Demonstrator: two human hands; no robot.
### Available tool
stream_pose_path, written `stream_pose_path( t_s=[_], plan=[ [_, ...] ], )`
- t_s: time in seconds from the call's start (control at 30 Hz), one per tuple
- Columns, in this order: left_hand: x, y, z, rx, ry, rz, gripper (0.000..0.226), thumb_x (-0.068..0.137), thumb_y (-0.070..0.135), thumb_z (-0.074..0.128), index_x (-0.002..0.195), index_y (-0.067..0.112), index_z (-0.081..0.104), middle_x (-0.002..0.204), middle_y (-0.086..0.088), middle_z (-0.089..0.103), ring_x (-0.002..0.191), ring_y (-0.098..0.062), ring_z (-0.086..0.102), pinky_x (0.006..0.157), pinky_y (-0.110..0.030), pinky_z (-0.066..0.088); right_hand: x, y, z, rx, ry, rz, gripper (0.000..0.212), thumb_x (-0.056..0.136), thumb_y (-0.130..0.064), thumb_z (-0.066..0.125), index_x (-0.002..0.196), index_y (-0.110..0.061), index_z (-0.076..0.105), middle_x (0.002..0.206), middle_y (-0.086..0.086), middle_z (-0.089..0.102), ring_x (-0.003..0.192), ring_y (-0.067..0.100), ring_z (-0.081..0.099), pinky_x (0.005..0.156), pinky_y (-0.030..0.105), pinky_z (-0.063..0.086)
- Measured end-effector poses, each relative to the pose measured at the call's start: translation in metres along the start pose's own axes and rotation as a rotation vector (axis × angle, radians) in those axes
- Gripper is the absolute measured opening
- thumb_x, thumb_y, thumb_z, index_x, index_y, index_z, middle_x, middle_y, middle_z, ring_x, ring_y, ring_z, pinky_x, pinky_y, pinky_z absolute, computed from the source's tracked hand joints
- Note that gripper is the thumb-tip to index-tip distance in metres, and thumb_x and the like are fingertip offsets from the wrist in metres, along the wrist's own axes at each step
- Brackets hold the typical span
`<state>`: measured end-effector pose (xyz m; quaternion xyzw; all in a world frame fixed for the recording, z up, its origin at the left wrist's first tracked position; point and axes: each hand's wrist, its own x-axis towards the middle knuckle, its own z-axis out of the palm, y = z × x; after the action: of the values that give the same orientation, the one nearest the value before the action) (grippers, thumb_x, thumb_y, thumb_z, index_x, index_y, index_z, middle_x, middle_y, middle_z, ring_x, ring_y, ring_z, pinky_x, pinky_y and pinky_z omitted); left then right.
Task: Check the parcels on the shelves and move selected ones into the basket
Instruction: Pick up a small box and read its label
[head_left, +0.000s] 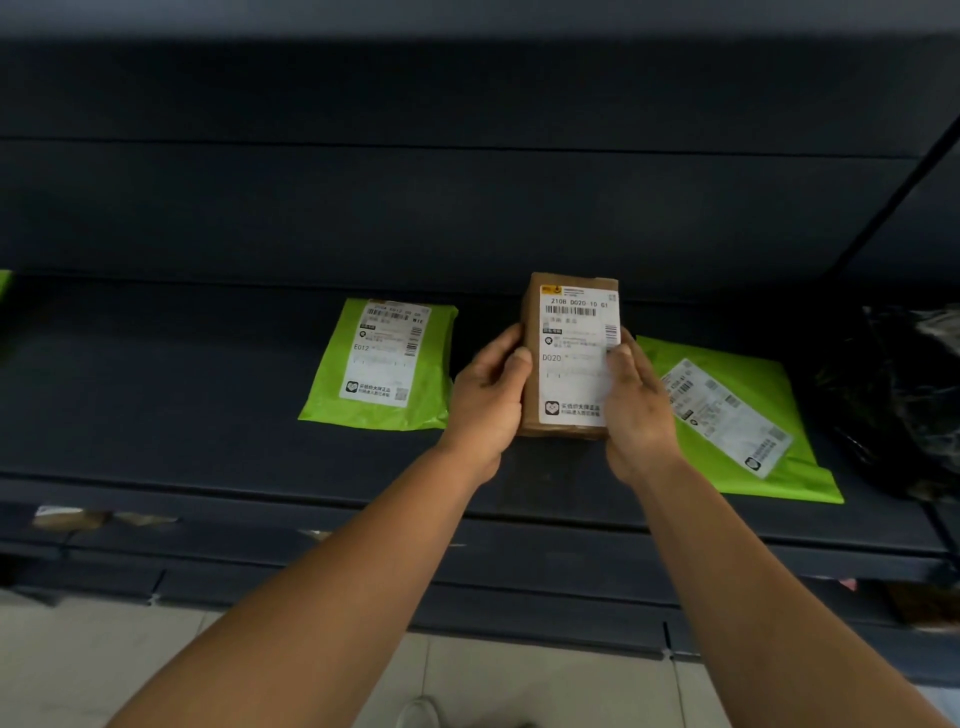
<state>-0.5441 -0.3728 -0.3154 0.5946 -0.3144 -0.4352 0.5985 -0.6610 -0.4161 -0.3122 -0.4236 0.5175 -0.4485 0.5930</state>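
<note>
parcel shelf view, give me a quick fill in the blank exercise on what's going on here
1. Both hands, left hand and right hand, hold a brown ____ box.
2. The large code on the box's label reads ____.
3. The flat mailer bag to the left of the box is ____ in colour.
4. The mailer bag's label shows the large code ____.

Missing words: cardboard; D020; green; E012

Dim overall: the dark shelf (208, 395) swallows most light, deepest in shadow toward its back panel. The white label (576, 353) near the shelf's front is sharpest; below the shelf, the pale floor (93, 665) smears softly, and lines bow at the edges.
</note>
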Motion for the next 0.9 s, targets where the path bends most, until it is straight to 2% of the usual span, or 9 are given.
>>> stream_pose_path(
  t_s=[0.27,0.4,0.5,0.57,0.7,0.77,0.83,0.87,0.9],
  plan=[
    [-0.003,0.006,0.002,-0.033,-0.006,0.028,0.038,0.098,0.017,0.051,0.136,0.019,0.053,0.124,0.001,0.065,0.111,-0.007,0.062,0.092,-0.026,0.052,-0.001,-0.006,-0.002,0.005,-0.032,-0.053,0.026,0.105,-0.024,0.036,0.12,-0.036,0.053,0.11,-0.012,0.067,0.101,0.006,0.065,0.081,0.027,0.055],
    [-0.002,0.006,0.0,0.054,0.018,-0.019,0.037,0.1,0.022,0.048,0.136,0.024,0.053,0.121,0.003,0.066,0.107,-0.007,0.063,0.089,-0.026,0.054,0.002,-0.001,-0.002,-0.05,-0.037,-0.009,0.037,0.105,-0.027,0.036,0.141,-0.027,0.046,0.122,-0.005,0.065,0.102,0.009,0.065,0.082,0.029,0.057],
    [0.001,0.01,0.0,0.145,0.044,-0.119,0.036,0.101,0.023,0.044,0.136,0.025,0.053,0.124,-0.002,0.065,0.104,-0.013,0.064,0.087,-0.032,0.055,0.005,-0.001,0.0,-0.113,-0.062,0.094,0.041,0.105,-0.03,0.033,0.145,-0.025,0.041,0.122,-0.001,0.063,0.087,0.006,0.064,0.056,0.018,0.054],
    [0.003,0.014,0.0,0.167,0.058,-0.183,0.036,0.102,0.023,0.042,0.137,0.023,0.051,0.123,-0.005,0.064,0.099,-0.015,0.064,0.079,-0.028,0.054,0.007,-0.001,0.004,-0.14,-0.089,0.153,0.039,0.105,-0.03,0.032,0.141,-0.021,0.045,0.114,0.003,0.065,0.081,0.01,0.065,0.048,0.02,0.051],
    [0.003,0.02,0.002,0.211,0.082,-0.253,0.036,0.103,0.027,0.039,0.136,0.021,0.049,0.112,-0.003,0.063,0.085,-0.012,0.061,0.069,-0.025,0.051,0.009,-0.003,0.011,-0.162,-0.15,0.206,0.036,0.106,-0.03,0.031,0.131,-0.014,0.052,0.109,0.006,0.065,0.084,0.015,0.064,0.062,0.026,0.051],
    [0.004,0.02,0.003,0.218,0.085,-0.257,0.026,0.103,0.028,0.038,0.116,0.023,0.059,0.103,-0.002,0.066,0.08,-0.012,0.061,0.071,-0.025,0.05,0.007,-0.005,0.012,-0.188,-0.173,0.208,0.036,0.106,-0.029,0.03,0.131,-0.014,0.051,0.106,0.004,0.064,0.081,0.011,0.062,0.055,0.021,0.047],
    [0.003,0.023,0.003,0.24,0.107,-0.266,0.023,0.102,0.029,0.038,0.091,0.027,0.058,0.091,0.001,0.063,0.077,-0.012,0.059,0.071,-0.027,0.049,0.004,-0.009,0.013,-0.213,-0.181,0.199,0.038,0.106,-0.03,0.031,0.137,-0.014,0.047,0.117,0.005,0.062,0.086,0.012,0.062,0.054,0.018,0.047],
    [0.003,0.024,0.004,0.255,0.112,-0.26,0.024,0.102,0.03,0.038,0.089,0.029,0.058,0.092,0.002,0.062,0.08,-0.013,0.06,0.075,-0.029,0.05,0.002,-0.011,0.013,-0.224,-0.181,0.188,0.042,0.105,-0.032,0.031,0.142,-0.015,0.043,0.126,0.006,0.06,0.094,0.015,0.062,0.059,0.019,0.048],
    [0.001,0.026,0.004,0.269,0.106,-0.245,0.021,0.102,0.033,0.038,0.101,0.031,0.06,0.102,0.001,0.064,0.089,-0.015,0.061,0.083,-0.031,0.051,0.0,-0.013,0.013,-0.238,-0.172,0.177,0.045,0.105,-0.034,0.032,0.147,-0.016,0.037,0.134,0.006,0.056,0.105,0.018,0.061,0.065,0.021,0.048]
  ],
)
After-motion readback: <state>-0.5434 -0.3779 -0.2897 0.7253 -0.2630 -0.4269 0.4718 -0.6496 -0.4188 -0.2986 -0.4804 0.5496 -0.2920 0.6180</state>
